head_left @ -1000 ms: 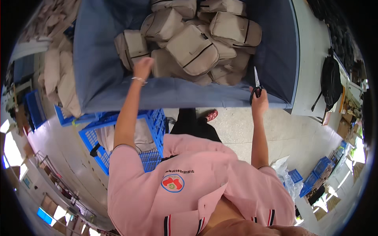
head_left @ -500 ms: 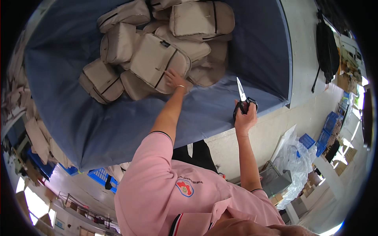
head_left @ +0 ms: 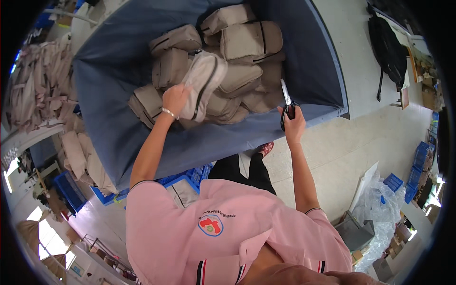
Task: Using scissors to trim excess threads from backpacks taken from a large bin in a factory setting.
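A beige bag [head_left: 205,78] with a dark zip is tilted up on edge above the pile, and my left hand [head_left: 176,99] is closed on its near left side. Beneath and behind it, several more beige bags [head_left: 244,40] lie heaped in a large bin lined with blue cloth [head_left: 102,95]. My right hand [head_left: 294,122] grips the black handles of a pair of scissors [head_left: 287,97] at the bin's near right side. The blades are together and point away from me, clear of the bags.
On the left, beige fabric pieces [head_left: 40,85] hang in a bunch, and more beige pieces [head_left: 78,154] are stacked lower down. Blue crates [head_left: 71,190] stand on the floor. To the right are a black backpack [head_left: 389,50] and clear plastic sheeting [head_left: 380,204].
My left hand has gone from lying on the top bag to holding it, and the bag has been lifted and tipped up. The scissors remain in my right hand. The view has shifted.
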Action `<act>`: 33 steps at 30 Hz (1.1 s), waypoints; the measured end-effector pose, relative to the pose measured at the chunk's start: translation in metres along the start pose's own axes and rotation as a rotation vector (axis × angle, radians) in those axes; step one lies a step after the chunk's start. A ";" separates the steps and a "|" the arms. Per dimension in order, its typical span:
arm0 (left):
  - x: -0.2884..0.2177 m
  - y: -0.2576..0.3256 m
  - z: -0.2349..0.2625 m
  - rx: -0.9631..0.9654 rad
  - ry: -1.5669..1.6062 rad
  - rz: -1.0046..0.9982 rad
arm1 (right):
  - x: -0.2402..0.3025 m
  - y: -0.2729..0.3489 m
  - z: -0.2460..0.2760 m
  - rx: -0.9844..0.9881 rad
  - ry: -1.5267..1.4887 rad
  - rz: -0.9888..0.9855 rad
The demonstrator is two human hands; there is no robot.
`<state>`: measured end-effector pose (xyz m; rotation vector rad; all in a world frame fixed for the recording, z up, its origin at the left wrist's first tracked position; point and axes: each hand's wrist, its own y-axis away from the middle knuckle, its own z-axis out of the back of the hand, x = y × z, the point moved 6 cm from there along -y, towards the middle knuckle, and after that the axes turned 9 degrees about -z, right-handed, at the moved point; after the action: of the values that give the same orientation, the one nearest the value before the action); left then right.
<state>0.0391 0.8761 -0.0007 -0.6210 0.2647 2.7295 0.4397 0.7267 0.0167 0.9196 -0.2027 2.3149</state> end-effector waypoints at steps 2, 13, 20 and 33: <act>-0.078 0.026 0.051 -0.067 0.095 -0.222 | -0.001 0.005 0.018 -0.039 -0.132 0.058; -0.357 0.177 -0.039 0.122 0.583 -0.652 | -0.055 0.049 0.159 0.218 -0.870 -0.434; -0.365 0.191 -0.114 0.268 0.611 -0.600 | -0.113 0.089 0.187 0.184 -0.191 -0.248; -0.356 0.200 -0.145 0.378 0.531 -0.547 | -0.110 0.066 0.161 0.335 0.041 -0.009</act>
<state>0.3267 0.5567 0.0512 -1.1019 0.6130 1.8936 0.5517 0.5619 0.0696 1.0286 0.2129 2.3990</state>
